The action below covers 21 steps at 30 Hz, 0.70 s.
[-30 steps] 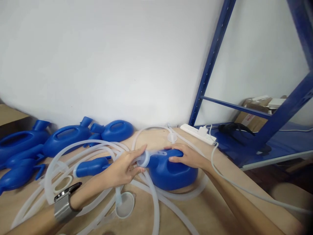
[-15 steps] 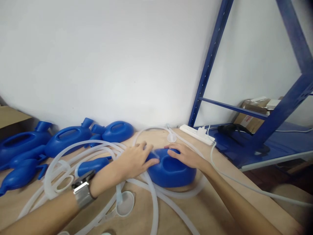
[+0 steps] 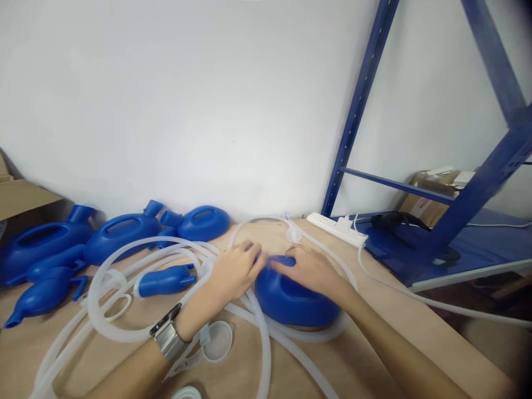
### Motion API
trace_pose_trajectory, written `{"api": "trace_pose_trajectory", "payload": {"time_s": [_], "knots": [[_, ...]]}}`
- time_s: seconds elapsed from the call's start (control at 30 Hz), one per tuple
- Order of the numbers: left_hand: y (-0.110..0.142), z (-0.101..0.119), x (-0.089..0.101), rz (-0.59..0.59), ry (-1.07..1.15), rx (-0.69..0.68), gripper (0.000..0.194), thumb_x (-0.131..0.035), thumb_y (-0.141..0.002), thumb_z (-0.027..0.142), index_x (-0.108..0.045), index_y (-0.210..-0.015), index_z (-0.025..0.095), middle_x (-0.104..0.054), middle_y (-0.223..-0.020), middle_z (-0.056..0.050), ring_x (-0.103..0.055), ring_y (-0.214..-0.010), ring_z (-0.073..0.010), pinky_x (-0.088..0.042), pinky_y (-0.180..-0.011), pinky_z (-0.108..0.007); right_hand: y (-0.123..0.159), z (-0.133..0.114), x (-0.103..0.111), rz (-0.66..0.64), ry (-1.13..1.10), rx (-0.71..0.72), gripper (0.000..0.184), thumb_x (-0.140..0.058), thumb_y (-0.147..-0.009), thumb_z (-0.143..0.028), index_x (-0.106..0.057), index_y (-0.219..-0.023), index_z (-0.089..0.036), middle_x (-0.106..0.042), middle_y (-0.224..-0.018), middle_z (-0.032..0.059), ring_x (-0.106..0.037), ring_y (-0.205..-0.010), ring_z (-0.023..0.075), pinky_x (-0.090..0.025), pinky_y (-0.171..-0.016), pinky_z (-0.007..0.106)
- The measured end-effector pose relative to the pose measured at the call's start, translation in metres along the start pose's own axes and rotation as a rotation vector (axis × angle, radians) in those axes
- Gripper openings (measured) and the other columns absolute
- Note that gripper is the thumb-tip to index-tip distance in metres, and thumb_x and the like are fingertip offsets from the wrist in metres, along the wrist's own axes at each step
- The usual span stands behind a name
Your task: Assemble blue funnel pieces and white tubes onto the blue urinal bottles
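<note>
In front of me a blue plastic urinal bottle [image 3: 295, 305] lies on its side on the table, resting by a loop of tubing. My right hand [image 3: 313, 270] holds its upper side, thumb and fingers closed over the handle area. At the bottle's left end is my left hand [image 3: 236, 271], its fingers curled in and slightly blurred. What those fingers grip is hidden behind the hand. Coils of translucent white hose [image 3: 266, 354] run beneath and around both. Left of my left hand lies a smaller blue bottle-shaped piece [image 3: 166, 281] with a pale rim.
Several blue bottles [image 3: 124, 238] lie along the wall at left, by a cardboard box [image 3: 29, 197]. A round clear cap [image 3: 218, 342] sits near my left wrist. A white power strip [image 3: 336, 230] with its cable lies by the blue metal shelf [image 3: 359, 105].
My left hand's fingers have curled in from a more spread pose at the bottle's left end. My right hand has closed further over the bottle's top. The view has shifted slightly.
</note>
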<state>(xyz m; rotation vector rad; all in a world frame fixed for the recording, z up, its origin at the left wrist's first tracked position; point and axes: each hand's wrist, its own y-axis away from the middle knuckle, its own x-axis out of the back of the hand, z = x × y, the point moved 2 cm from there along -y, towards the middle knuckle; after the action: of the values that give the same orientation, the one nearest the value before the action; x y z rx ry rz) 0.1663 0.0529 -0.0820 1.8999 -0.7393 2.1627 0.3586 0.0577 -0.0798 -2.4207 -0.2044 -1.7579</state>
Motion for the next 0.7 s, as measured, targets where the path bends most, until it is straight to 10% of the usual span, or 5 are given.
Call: {"api": "trace_pose_trajectory", "payload": {"time_s": [0.7], "knots": [[-0.0005,0.0106,-0.0043,0.091,0.079,0.157,0.021,-0.05,-0.104,0.036,-0.064,-0.094,0.023,-0.07,-0.1,-0.002,-0.07,-0.096,-0.0246,-0.036,-0.063,-0.033,-0.0008,0.0059,-0.0031,0.041,-0.084,-0.022,0.055,-0.061,-0.087,-0.073,-0.078,-0.084,-0.021,-0.08,-0.101,0.011,-0.074,-0.097,0.0279,-0.047,-0.078,0.031]]}}
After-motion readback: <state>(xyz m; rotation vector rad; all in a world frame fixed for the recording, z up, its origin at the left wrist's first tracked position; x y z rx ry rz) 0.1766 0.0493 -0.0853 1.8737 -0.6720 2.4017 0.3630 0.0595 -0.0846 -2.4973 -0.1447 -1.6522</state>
